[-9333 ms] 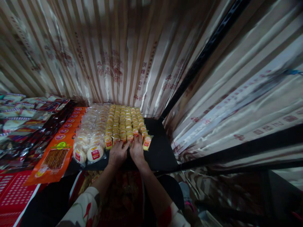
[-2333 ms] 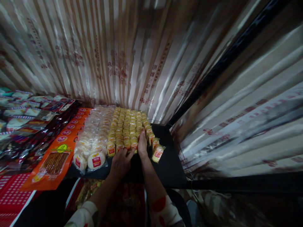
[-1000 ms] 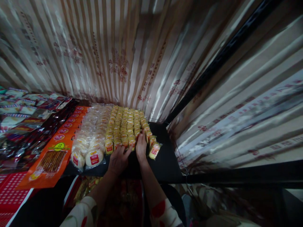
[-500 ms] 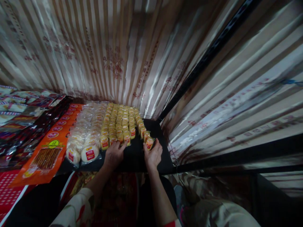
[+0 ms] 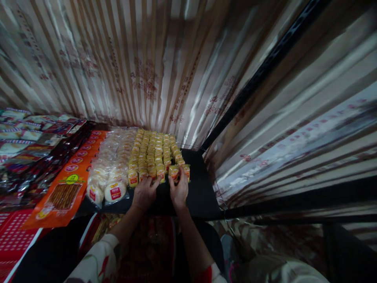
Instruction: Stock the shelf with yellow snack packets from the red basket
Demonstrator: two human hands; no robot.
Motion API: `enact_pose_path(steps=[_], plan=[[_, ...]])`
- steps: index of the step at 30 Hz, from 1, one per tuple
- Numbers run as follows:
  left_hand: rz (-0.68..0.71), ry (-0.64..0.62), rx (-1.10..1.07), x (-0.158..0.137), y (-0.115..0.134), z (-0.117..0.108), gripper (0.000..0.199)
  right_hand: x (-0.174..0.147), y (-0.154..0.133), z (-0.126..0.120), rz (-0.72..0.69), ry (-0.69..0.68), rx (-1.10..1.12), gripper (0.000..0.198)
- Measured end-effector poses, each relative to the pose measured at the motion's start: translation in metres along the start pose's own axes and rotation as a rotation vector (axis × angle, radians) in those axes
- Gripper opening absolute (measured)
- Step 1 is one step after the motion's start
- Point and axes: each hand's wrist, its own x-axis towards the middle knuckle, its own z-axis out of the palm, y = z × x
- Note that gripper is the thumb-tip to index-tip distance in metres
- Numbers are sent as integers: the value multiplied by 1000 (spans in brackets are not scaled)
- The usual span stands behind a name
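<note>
Small yellow-wrapped snack packets (image 5: 151,155) stand in several close rows on a black shelf (image 5: 200,192). My left hand (image 5: 145,194) rests at the front ends of these rows, fingers spread and touching the nearest packets, with nothing visibly gripped. Between the thumb and fingers of my right hand (image 5: 179,193) is a yellow snack packet (image 5: 173,170), at the front of the rightmost rows. Another packet (image 5: 186,171) stands just right of those fingers. My fingers hide part of the packets.
Left of the rows lie clear-wrapped round white pastries (image 5: 114,191), then orange snack bags (image 5: 63,194) and dark packets (image 5: 47,165). A red basket (image 5: 13,236) is lower left. A red-rimmed container (image 5: 173,243) sits below the shelf. Behind hangs striped sheeting (image 5: 141,70), with a black pole (image 5: 250,84).
My right hand has moved left with the packet, closer to the neighbouring row. The left hand stays at the front of the rows. The view has shifted slightly.
</note>
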Motion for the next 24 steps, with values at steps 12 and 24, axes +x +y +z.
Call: enact_pose_path(steps=[12,24], plan=[[15,23,-33,0,-1,4,48,6,12,26,-53,-52,75,47],[5,-9,-25,1,0,1,49,5,12,33,41,-37,163,49]])
